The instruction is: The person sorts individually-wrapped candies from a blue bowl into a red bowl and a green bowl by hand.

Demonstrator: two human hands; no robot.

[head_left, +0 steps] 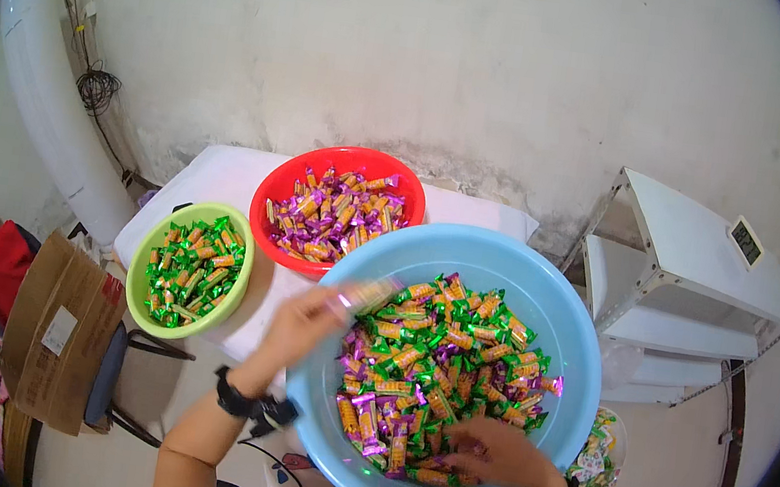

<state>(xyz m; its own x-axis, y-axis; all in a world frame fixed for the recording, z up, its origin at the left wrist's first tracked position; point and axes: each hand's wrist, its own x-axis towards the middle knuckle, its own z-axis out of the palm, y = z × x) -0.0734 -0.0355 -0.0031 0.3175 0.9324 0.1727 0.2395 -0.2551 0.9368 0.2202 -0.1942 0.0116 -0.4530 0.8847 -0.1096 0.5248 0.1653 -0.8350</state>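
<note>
Motion blurs my left hand [301,315], which is closed on a wrapped snack [367,291] over the upper left rim of a large blue basin [574,334]. My right hand [499,452] is low inside that basin among many snack packets [444,357] in green and purple wrappers; its fingertips are blurred and partly hidden. A red basin [410,178] behind holds purple-wrapped packets [333,212]. A smaller light green basin [135,295] at the left holds green-wrapped packets [192,268].
A white-covered table [223,174] stands against the wall. Cardboard [57,339] rests by a chair at left, near a white upright appliance [59,86]. A white metal shelf [680,260] is at right, with another container [615,437] below it.
</note>
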